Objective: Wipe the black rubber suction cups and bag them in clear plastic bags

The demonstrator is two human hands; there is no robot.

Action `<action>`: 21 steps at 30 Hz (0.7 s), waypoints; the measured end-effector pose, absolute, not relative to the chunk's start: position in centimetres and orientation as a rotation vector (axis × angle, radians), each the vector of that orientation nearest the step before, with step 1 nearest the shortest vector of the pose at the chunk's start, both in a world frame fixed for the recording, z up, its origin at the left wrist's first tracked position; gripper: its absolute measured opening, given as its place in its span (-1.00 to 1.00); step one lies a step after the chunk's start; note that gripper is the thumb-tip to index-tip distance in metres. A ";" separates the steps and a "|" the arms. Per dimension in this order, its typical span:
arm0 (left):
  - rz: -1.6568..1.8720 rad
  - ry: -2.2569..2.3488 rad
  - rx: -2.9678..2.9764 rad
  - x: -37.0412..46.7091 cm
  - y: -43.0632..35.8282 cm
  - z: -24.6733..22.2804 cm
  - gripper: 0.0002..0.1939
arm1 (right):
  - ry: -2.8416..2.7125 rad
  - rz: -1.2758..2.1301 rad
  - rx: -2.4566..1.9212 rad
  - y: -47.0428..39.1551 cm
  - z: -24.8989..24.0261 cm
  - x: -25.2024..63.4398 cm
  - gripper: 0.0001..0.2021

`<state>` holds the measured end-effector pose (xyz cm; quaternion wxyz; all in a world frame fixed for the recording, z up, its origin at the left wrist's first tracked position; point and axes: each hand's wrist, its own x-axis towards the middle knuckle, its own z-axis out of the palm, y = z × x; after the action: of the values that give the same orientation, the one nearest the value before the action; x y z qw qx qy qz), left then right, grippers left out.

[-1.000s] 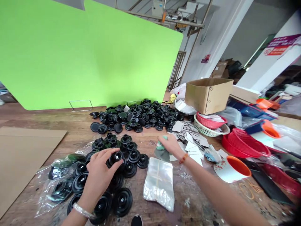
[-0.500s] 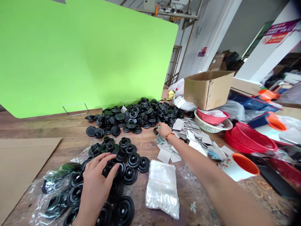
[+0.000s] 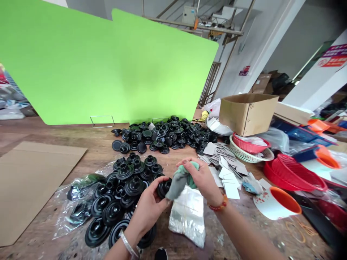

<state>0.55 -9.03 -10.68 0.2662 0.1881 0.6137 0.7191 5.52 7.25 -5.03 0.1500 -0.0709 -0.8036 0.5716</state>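
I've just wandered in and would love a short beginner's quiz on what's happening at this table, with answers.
1. Multiple choice: what does the person's right hand hold?
a) a cardboard box
b) a green and grey cloth
c) an orange-lined cup

2. True or false: the person's left hand is empty.

3. Fill in the colour: the pink basket rests in a wider, ____ basket.

Key:
1. b
2. False; it holds a round black part.
3. cream
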 end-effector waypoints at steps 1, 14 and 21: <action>1.970 1.648 0.513 0.9 -9.0 -10.7 -0.51 | -2.244 1.659 -0.205 6.7 -5.5 5.8 -0.63; 2.004 2.344 0.712 3.4 -9.6 -12.9 -0.78 | -1.627 2.820 -0.724 4.2 -9.3 7.3 -0.48; 1.576 2.729 0.877 1.3 -11.4 -10.9 -0.76 | -2.555 1.787 -0.566 8.7 -10.2 5.1 -0.56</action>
<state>1.27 -11.37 -10.91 -0.0646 0.2676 0.8325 0.4808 5.08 8.68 -10.23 -0.0137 -0.1785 -0.8063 0.5638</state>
